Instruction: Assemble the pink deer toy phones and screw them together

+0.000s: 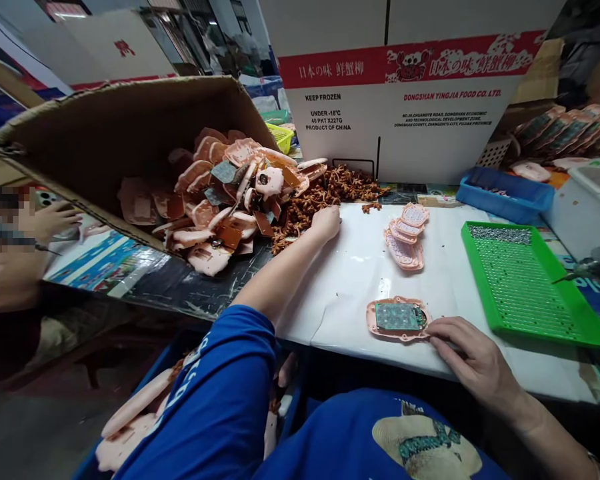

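Observation:
On the white work surface lies a pink plastic housing half with a green-edged circuit board (400, 317) in it. My right hand (473, 357) pinches its right end between thumb and fingers. My left hand (326, 223) is stretched forward and curled at the edge of a heap of small brown branching parts (325, 190). Its fingertips are hidden, so what it holds cannot be made out. Beyond the housing, several pink oval covers (405, 243) lie overlapped in a short stack.
A tipped cardboard box (95, 140) spills pink housings (205, 180) on the left. A white printed carton (400, 127) stands at the back. To the right are a green tray of screws (523, 287), a blue tray (505, 193) and a power screwdriver (590, 267). Another person's hand (50, 220) shows at far left.

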A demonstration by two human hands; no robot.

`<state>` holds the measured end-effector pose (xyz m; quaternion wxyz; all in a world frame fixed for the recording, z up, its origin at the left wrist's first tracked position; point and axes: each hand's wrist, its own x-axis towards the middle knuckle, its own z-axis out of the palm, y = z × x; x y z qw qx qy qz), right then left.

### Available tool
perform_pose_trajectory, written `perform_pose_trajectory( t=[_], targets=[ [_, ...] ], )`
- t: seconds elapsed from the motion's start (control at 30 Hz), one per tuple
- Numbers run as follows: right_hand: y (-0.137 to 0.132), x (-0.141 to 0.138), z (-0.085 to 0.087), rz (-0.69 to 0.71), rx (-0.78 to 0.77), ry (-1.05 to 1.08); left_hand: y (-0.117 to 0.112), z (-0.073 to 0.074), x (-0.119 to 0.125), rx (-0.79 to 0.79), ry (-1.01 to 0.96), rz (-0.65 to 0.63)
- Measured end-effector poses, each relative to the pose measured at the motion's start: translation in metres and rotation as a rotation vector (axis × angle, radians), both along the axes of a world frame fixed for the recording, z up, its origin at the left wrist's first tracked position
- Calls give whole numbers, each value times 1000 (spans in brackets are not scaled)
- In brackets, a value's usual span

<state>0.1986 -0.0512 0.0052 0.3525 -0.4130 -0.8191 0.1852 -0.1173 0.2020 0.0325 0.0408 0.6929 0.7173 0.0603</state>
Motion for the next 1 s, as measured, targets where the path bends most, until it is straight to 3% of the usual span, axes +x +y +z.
perform_pose_trajectory(
  t=[0.17, 0.3, 0.43, 0.6, 0.7, 0.87, 1.0],
  targets=[
    [3, -2, -3, 16, -17, 2, -14, 1, -8, -1, -105, 1],
    [2, -1, -3, 24, -29, 14, -39, 8, -6, 39, -292, -42],
    [0, 1, 3, -34, 24, 93, -88, 6, -2, 96, -590, -103],
    [5, -13, 16, -26, -28, 188, -160, -10, 11, 67, -1012, -104],
    [11, -30, 22, -31, -150, 265, -194, -16, 26, 48, -1190, -109],
    [23, -56, 27, -66, -589, 554, -231, -12, 55, -55, -1599, -200],
    [30, -58, 27, -117, -563, 630, -240, -8, 68, -149, -1795, -250]
  ],
)
